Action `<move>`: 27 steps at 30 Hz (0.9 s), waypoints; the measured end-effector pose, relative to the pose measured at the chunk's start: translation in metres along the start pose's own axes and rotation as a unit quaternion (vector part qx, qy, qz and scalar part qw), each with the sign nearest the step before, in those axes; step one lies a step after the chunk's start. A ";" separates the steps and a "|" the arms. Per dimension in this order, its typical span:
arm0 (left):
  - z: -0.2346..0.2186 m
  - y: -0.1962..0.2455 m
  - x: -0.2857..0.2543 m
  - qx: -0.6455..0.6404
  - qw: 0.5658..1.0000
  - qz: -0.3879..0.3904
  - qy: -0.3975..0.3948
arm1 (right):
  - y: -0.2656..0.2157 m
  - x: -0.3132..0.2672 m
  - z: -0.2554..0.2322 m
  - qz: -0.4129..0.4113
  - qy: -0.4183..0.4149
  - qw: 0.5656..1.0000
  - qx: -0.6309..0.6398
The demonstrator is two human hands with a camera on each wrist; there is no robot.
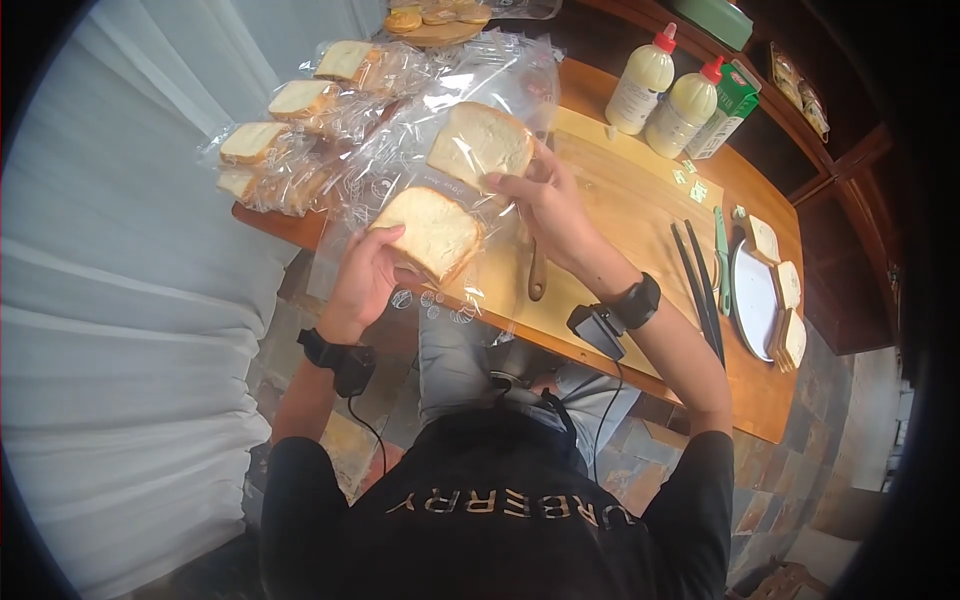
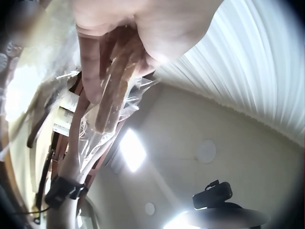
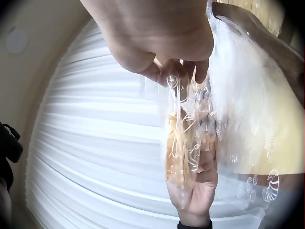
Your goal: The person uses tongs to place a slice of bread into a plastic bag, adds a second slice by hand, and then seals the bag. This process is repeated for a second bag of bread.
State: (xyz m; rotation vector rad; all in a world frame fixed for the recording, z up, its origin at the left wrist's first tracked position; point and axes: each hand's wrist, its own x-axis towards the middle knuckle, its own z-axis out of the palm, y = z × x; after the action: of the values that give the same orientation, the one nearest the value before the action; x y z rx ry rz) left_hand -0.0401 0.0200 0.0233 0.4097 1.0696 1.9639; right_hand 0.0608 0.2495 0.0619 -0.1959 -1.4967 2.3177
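- Two bread slices (image 1: 433, 232), (image 1: 481, 141) inside one clear bag (image 1: 480, 85).
- Left hand (image 1: 362, 282) fingers curled, gripping nearer slice.
- Right hand (image 1: 549, 213) fingertips pinching the bag at the farther slice.
- Two squeeze bottles (image 1: 641, 84) behind.

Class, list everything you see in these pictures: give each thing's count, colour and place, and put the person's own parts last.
bread slices: two, pale with tan crust, in clear bags, held above the table edge
bagged bread: several, pale, far left of the table
squeeze bottles: two, cream with red caps, far side
carton: one, green, beside the bottles
tongs: one pair, black, beside the plate
plate: one, white, right end of the table, bread pieces round it
left hand: grips the nearer slice
right hand: pinches the farther slice's bag
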 end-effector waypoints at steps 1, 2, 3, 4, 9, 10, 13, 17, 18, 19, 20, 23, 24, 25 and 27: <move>0.001 0.001 0.000 0.000 1.000 0.000 0.000 | -0.003 -0.003 0.001 -0.005 -0.018 1.000 -0.018; 0.003 0.001 0.000 -0.008 1.000 -0.005 0.011 | -0.007 -0.006 0.002 -0.010 -0.036 0.999 -0.036; 0.004 0.001 0.000 -0.015 1.000 -0.010 0.022 | -0.010 -0.008 0.003 -0.010 -0.037 0.999 -0.036; 0.005 0.002 0.001 -0.015 1.000 -0.010 0.023 | -0.014 -0.010 0.004 -0.025 -0.059 0.993 -0.102; 0.017 0.002 0.004 0.016 0.999 0.003 0.037 | -0.014 -0.016 0.007 -0.089 -0.140 0.958 -0.235; 0.013 -0.001 0.006 0.016 0.999 0.003 0.036 | -0.014 -0.017 0.006 -0.133 -0.167 0.931 -0.297; 0.006 -0.007 0.009 0.021 1.000 0.006 -0.009 | -0.019 -0.023 0.008 -0.158 -0.206 0.895 -0.363; 0.009 -0.012 0.007 0.017 1.000 0.010 -0.017 | -0.018 -0.026 0.006 -0.192 -0.269 0.838 -0.435; 0.010 -0.013 0.006 0.054 0.998 -0.006 0.026 | -0.020 -0.028 0.005 -0.192 -0.268 0.837 -0.436; 0.011 -0.011 0.005 0.054 0.998 -0.005 0.025 | -0.023 -0.030 0.005 -0.199 -0.284 0.817 -0.461; 0.013 -0.007 0.002 0.023 1.000 -0.006 -0.017 | -0.025 -0.032 0.005 -0.205 -0.299 0.795 -0.486; 0.010 -0.009 0.003 -0.033 0.998 -0.016 -0.045 | -0.025 -0.038 0.002 -0.216 -0.292 0.773 -0.520; 0.009 -0.010 0.003 -0.058 0.998 -0.026 -0.030 | -0.026 -0.041 0.003 -0.216 -0.291 0.773 -0.520; 0.009 -0.008 0.001 -0.058 0.998 -0.026 -0.031 | -0.028 -0.043 0.003 -0.209 -0.295 0.770 -0.526; 0.012 0.000 -0.005 -0.064 0.988 -0.004 -0.139 | -0.033 -0.048 0.004 -0.204 -0.299 0.765 -0.532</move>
State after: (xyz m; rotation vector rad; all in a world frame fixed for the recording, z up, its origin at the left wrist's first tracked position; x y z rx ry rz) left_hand -0.0295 0.0223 0.0313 0.5868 0.7624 1.8893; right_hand 0.1110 0.2398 0.0900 0.5918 -2.6809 0.9667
